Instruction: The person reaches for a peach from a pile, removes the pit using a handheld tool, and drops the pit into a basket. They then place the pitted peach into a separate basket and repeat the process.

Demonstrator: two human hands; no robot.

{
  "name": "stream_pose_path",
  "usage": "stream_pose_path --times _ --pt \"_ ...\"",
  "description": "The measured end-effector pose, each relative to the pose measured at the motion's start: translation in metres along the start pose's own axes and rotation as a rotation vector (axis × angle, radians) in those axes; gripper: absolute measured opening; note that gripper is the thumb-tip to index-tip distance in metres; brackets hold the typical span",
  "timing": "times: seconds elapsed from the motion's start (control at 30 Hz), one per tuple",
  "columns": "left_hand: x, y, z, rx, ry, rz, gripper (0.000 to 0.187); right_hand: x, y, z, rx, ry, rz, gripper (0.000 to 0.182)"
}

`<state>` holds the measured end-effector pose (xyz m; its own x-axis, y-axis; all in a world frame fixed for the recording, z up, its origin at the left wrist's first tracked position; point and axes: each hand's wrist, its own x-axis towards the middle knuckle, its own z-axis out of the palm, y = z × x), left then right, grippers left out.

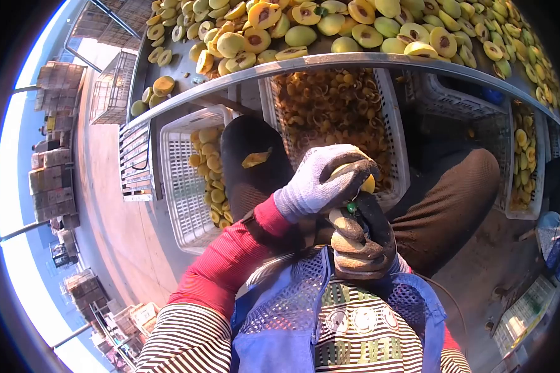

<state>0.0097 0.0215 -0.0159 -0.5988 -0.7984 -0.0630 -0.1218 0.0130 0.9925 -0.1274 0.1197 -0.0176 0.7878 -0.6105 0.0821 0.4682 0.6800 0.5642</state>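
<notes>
Gloved in pale purple and grey, my left hand (331,177) has its fingers wrapped round a yellow fruit piece (368,184), most of which the glove hides. Just below it, my right hand (362,239), in a dirty glove, is closed around a small tool with a green part (352,207); its blade cannot be made out. The two hands nearly touch, in front of my chest. Beneath them stands a white crate (395,149) of orange-brown peels and scraps (330,112). A yellow scrap (256,159) lies on my left knee.
A metal-edged table (330,59) heaped with halved fruit (367,36) curves across the top. White crates with yellow pieces stand at left (175,186) and right (538,180). Stacked crates (51,180) line the far left. Another person's sleeve (550,233) shows at the right edge.
</notes>
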Motion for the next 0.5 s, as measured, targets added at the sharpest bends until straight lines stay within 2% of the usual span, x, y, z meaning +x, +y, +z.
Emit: stream_pose_path --times 0.07,0.1,0.17,0.2,0.27,0.3,0.33,0.37,0.4,0.47,0.5 --pt "-0.005 -0.001 0.008 -0.295 0.007 -0.226 0.029 0.003 0.000 -0.006 0.019 -0.063 -0.021 0.042" --pt "-0.005 -0.002 0.010 -0.300 0.010 -0.223 0.029 0.003 -0.001 -0.006 -0.021 -0.107 -0.052 0.041" --pt "-0.003 -0.005 0.015 -0.275 0.067 -0.076 0.034 0.004 -0.005 -0.004 -0.100 -0.201 -0.117 0.040" --pt "-0.007 -0.015 0.029 -0.716 0.255 -0.272 0.039 0.004 -0.007 -0.003 -0.138 -0.250 -0.147 0.040" --pt "-0.016 -0.031 0.037 -0.444 0.574 0.015 0.039 0.008 -0.012 -0.003 -0.210 -0.354 -0.190 0.039" --pt "-0.019 -0.036 0.022 -0.960 0.498 -0.253 0.033 0.006 -0.016 -0.007 -0.253 -0.181 -0.202 0.041" --pt "-0.027 -0.035 0.016 -0.327 0.524 -0.133 0.032 0.004 -0.022 -0.013 -0.297 -0.011 -0.220 0.045" --pt "-0.031 -0.023 0.005 -0.496 0.604 -0.189 0.037 0.000 -0.025 -0.017 -0.154 0.305 -0.229 0.044" --pt "-0.037 -0.014 -0.010 -0.662 0.689 -0.237 0.042 0.006 -0.033 -0.029 -0.131 0.277 -0.182 0.045" --pt "-0.061 -0.003 -0.050 -0.169 0.919 -0.017 0.042 0.005 -0.034 -0.026 -0.252 0.311 -0.148 0.046" --pt "-0.076 -0.005 -0.074 -0.053 0.982 -0.012 0.039 0.005 -0.032 -0.017 -0.344 0.294 -0.152 0.045"
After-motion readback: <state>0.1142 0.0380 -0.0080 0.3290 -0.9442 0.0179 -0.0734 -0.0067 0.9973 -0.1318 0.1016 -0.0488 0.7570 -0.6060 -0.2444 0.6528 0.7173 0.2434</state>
